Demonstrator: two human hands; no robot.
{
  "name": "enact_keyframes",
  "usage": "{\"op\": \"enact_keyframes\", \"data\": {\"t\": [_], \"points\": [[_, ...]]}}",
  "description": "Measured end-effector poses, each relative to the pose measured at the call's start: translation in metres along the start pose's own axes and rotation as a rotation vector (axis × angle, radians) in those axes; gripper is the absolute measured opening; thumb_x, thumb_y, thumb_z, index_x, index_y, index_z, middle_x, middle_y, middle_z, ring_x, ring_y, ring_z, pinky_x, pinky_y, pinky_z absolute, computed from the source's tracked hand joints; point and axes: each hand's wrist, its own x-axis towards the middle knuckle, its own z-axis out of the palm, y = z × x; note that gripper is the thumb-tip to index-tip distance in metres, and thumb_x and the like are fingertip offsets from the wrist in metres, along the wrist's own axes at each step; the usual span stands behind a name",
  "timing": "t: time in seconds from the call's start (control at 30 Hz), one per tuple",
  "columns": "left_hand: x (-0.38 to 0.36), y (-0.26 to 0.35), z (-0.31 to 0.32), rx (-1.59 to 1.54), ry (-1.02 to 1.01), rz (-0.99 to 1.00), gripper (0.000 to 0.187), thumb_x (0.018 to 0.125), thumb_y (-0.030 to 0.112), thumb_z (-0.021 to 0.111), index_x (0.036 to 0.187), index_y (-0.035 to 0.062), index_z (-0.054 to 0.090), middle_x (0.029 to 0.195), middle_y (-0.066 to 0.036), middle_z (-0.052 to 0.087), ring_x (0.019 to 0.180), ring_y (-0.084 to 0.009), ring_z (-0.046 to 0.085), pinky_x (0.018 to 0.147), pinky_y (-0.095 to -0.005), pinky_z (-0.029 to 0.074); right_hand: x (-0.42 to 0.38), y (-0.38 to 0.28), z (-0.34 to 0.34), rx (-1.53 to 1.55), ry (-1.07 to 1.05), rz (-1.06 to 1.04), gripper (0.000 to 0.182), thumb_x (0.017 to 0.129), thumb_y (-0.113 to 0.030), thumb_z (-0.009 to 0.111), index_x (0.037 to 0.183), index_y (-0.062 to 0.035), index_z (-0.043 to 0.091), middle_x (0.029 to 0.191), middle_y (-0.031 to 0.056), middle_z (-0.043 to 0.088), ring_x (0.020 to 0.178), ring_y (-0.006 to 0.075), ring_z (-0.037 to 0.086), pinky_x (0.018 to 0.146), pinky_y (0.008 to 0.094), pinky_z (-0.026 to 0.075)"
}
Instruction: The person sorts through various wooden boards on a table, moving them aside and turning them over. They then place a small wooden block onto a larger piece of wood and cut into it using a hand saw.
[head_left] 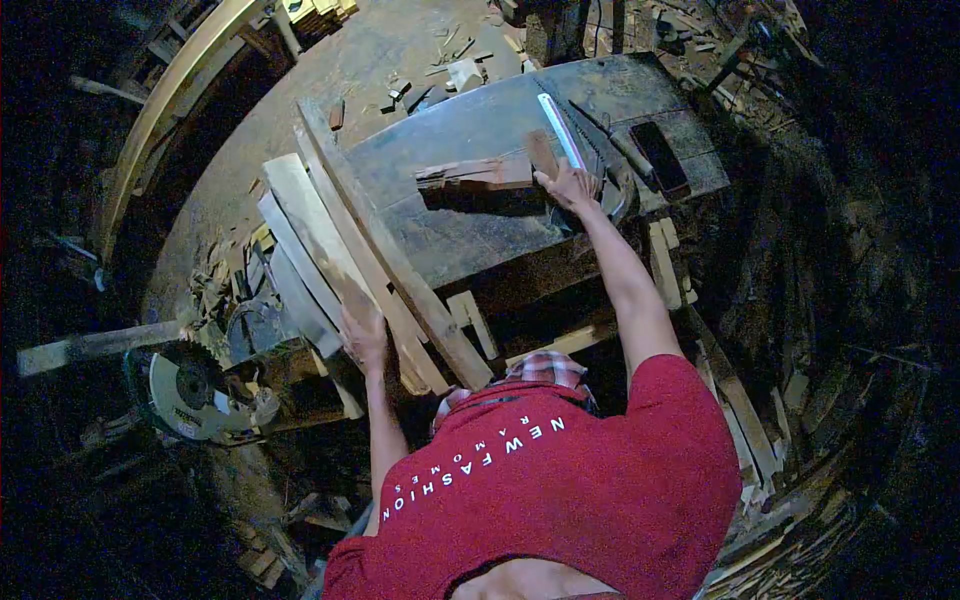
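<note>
My left hand [363, 337] is closed round the near part of a pale wooden board [318, 225], the fingers partly blurred. Alongside lie a narrower grey-white board [300, 262] and a long brown plank [385, 250], all slanting across the left end of the workbench. Farther right, my right hand [572, 187] grips the near end of a small brown wooden block [541, 152]. Left of that block a larger dark, rough-faced wooden piece [475, 178] lies on the bench. A white ruler-like strip [561, 130] lies just beyond my right fingers.
The dark workbench [450, 125] carries a black flat case [659, 157] and a handled tool [628, 150] at the right. A circular saw [187, 390] with its toothed blade exposed stands at lower left. Wood scraps [465, 75] litter the floor beyond the bench.
</note>
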Motion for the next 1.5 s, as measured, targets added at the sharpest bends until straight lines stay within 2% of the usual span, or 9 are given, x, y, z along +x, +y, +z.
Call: {"op": "enact_keyframes", "data": {"t": [0.23, 0.27, 0.4, 0.73, 0.9, 0.97, 1.07, 1.17, 1.5], "points": [[0.0, -0.003, 0.005, 0.04, 0.034, 0.018, 0.076, 0.071, 0.036, 0.065, 0.128, -0.0001, 0.031, 0.125, -0.022, 0.04, 0.116, -0.0383, 0.035, 0.098, -0.0444, 0.027, 0.007, 0.057, 0.021, -0.17, 0.433, -0.073, 0.049, 0.071, -0.041, 0.06, 0.099, -0.0038, 0.045, 0.071, 0.0208, 0.06, 0.066, 0.0382, 0.059, 0.055, 0.0515, 0.04], [-0.001, -0.001, 0.005, 0.055, 0.051, 0.002, 0.076, 0.071, 0.036, 0.065, 0.128, -0.0005, 0.031, 0.124, -0.022, 0.04, 0.115, -0.0389, 0.035, 0.097, -0.0446, 0.027, 0.009, 0.063, 0.015, -0.242, 0.195, 0.029, 0.05, 0.072, -0.039, 0.06, 0.103, -0.0035, 0.043, 0.07, 0.0204, 0.06, 0.063, 0.0375, 0.059, 0.054, 0.0516, 0.04], [0.0, -0.006, 0.006, 0.063, 0.04, 0.031, 0.076, 0.071, 0.036, 0.065, 0.127, -0.0021, 0.031, 0.124, -0.024, 0.04, 0.114, -0.0403, 0.035, 0.096, -0.045, 0.028, 0.008, 0.08, 0.024, -0.258, 0.387, -0.072, 0.052, 0.072, -0.032, 0.057, 0.112, -0.0045, 0.036, 0.063, 0.0175, 0.059, 0.053, 0.0373, 0.057, 0.048, 0.0506, 0.038], [-0.001, -0.003, 0.007, 0.065, 0.024, 0.032, 0.077, 0.072, 0.036, 0.064, 0.129, -0.0015, 0.028, 0.126, -0.022, 0.039, 0.116, -0.0416, 0.033, 0.098, -0.0458, 0.026, 0.009, 0.082, -0.002, -0.236, 0.237, -0.012, 0.053, 0.075, -0.03, 0.053, 0.117, -0.0062, 0.031, 0.06, 0.018, 0.058, 0.053, 0.0373, 0.056, 0.049, 0.0493, 0.04], [0.0, -0.009, 0.011, 0.053, 0.019, -0.012, 0.078, 0.072, 0.038, 0.065, 0.13, -0.0007, 0.028, 0.127, -0.021, 0.039, 0.116, -0.0406, 0.033, 0.098, -0.0455, 0.026, 0.012, 0.084, -0.031, -0.322, 0.546, -0.007, 0.066, 0.072, -0.046, 0.059, 0.116, -0.0032, 0.036, 0.101, 0.0241, 0.055, 0.07, 0.0392, 0.058, 0.055, 0.0484, 0.045], [0.003, -0.019, 0.017, -0.015, 0.054, 0.06, 0.078, 0.072, 0.038, 0.065, 0.129, -0.0007, 0.03, 0.127, -0.021, 0.038, 0.116, -0.0404, 0.034, 0.098, -0.0455, 0.027, 0.024, 0.086, -0.035, -0.288, 0.519, 0.041, 0.077, 0.068, -0.054, 0.061, 0.118, -0.0012, 0.035, 0.108, 0.0234, 0.049, 0.08, 0.0386, 0.058, 0.058, 0.0478, 0.045], [0.0, 0.004, 0.001, 0.022, 0.028, 0.009, 0.077, 0.072, 0.038, 0.065, 0.128, -0.0018, 0.031, 0.127, -0.022, 0.038, 0.115, -0.0402, 0.035, 0.097, -0.0456, 0.027, 0.04, 0.063, -0.059, -0.381, 0.093, 0.208, 0.101, 0.057, -0.063, 0.064, 0.125, 0.003, 0.029, 0.108, 0.0261, 0.05, 0.091, 0.0337, 0.056, 0.066, 0.0428, 0.047], [0.002, -0.002, 0.005, 0.001, -0.003, -0.004, 0.077, 0.072, 0.038, 0.064, 0.128, -0.0029, 0.03, 0.126, -0.022, 0.039, 0.115, -0.0404, 0.035, 0.097, -0.0457, 0.027, 0.058, 0.059, -0.051, -0.471, 0.019, 0.241, 0.108, 0.054, -0.067, 0.063, 0.127, 0.0043, 0.028, 0.111, 0.0257, 0.049, 0.088, 0.0321, 0.057, 0.067, 0.0416, 0.048], [-0.001, 0.002, 0.004, 0.03, 0.039, 0.01, 0.078, 0.07, 0.033, 0.068, 0.125, -0.0082, 0.032, 0.122, -0.028, 0.041, 0.113, -0.0392, 0.04, 0.093, -0.0403, 0.035, 0.063, 0.054, -0.054, -0.464, -0.011, 0.289, 0.101, 0.057, -0.067, 0.061, 0.123, 0.0062, 0.034, 0.111, 0.0264, 0.049, 0.093, 0.0315, 0.056, 0.073, 0.0397, 0.047]]}}
